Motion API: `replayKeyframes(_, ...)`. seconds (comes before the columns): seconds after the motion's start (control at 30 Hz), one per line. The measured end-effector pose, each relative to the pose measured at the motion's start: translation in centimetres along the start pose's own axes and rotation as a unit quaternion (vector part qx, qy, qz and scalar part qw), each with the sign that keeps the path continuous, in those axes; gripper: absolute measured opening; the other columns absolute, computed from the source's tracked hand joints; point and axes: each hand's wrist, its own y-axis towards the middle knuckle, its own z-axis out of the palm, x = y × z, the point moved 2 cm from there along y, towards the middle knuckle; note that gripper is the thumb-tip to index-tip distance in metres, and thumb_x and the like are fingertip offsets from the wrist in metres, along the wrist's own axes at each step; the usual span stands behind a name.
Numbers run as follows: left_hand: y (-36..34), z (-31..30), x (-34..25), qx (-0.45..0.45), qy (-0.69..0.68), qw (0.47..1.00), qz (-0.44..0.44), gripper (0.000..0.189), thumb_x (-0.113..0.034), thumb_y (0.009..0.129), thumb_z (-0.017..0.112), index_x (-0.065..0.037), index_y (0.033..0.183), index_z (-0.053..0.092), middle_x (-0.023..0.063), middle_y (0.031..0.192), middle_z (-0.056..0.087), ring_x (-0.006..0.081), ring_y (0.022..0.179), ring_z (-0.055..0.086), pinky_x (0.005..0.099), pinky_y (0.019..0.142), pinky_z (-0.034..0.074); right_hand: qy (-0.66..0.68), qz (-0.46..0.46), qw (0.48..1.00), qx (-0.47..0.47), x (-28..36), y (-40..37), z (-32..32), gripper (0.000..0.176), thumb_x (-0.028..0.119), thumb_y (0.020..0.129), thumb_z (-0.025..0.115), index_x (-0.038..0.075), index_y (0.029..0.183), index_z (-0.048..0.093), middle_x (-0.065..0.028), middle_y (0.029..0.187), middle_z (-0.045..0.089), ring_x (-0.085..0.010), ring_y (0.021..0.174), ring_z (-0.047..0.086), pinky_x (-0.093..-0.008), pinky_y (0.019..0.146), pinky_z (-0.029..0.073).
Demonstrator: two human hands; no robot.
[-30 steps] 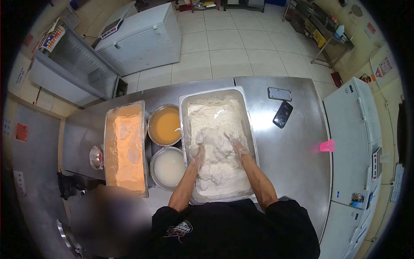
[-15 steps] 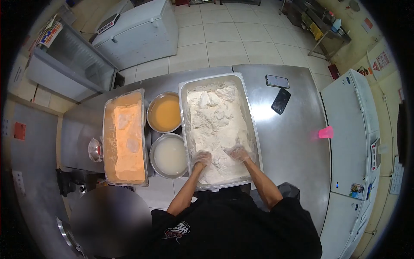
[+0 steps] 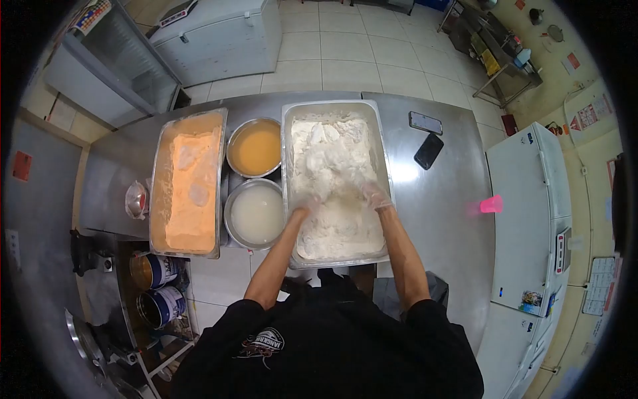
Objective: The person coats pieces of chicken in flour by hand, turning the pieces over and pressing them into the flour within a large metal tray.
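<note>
In the head view, a person in a black shirt [image 3: 332, 346] works with both hands over a deep metal pan [image 3: 388, 157] of pale, lumpy powder [image 3: 339, 226] on a steel table [image 3: 445, 219]. The left hand [image 3: 307, 202], blurred, is at the pan's left side, against or just above the powder; whether its fingers are spread or closed, one cannot tell. The right hand [image 3: 377, 197], in a see-through glove, is at the right side of the pan, its fingers toward the middle; blur hides how wide they stand and whether they grip anything. Just left of the pan sit two round metal bowls, the far bowl [image 3: 257, 149] with orange-brown liquid and the near bowl [image 3: 256, 214] with cloudy white liquid. Farther left lies a long tray [image 3: 217, 229] of orange powder [image 3: 193, 219], with a small metal bowl [image 3: 137, 199] beside it. To the right of the pan lie a far phone [image 3: 425, 122] and a dark phone [image 3: 428, 151], and a pink cup [image 3: 492, 204] is at the table's right edge.
</note>
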Motion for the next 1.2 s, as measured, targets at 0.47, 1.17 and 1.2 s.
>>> replayKeyframes(0.47, -1.8, 2.6, 2.8, 0.013, -0.153, 0.984, -0.092, 0.033, -0.032, 0.069, 0.034, -0.005, 0.086, 0.042, 0.0121, 0.08, 0.048, 0.0236, 0.073, 0.046, 0.0332, 0.064, 0.036, -0.204, -0.1, 0.973, 0.043, 2.4, -3.6, 9.4, 0.008, 0.012, 0.054, 0.045, 0.008, 0.055, 0.051, -0.0097, 0.062, 0.051, -0.0224, 0.063, 0.048, -0.0282, 0.057, 0.038)
replayKeyframes(1.17, 6.0, -2.0, 11.9, 0.393, -0.876, -0.134, -0.247, 0.022, -0.017, 0.07, 0.036, -0.003, 0.086, 0.043, 0.0074, 0.078, 0.046, 0.0182, 0.071, 0.044, 0.0279, 0.063, 0.036, 0.099, -0.156, 0.899, -0.397, 3.5, 0.7, -3.7, 0.012, 0.009, 0.062, 0.041, 0.006, 0.053, 0.048, -0.0068, 0.048, 0.046, -0.0195, 0.038, 0.042, -0.0294, 0.037, 0.037)
replayKeyframes(1.2, 8.3, -4.5, 10.8, 0.378, -0.843, -0.299, -0.24, 0.025, -0.018, 0.071, 0.034, -0.003, 0.088, 0.043, 0.0103, 0.083, 0.045, 0.0205, 0.076, 0.043, 0.0301, 0.066, 0.035, 0.042, -0.139, 0.92, -0.365, 1.8, 2.8, -3.4, 0.012, 0.011, 0.063, 0.041, 0.006, 0.055, 0.048, -0.0074, 0.052, 0.047, -0.0196, 0.043, 0.043, -0.0306, 0.042, 0.037)
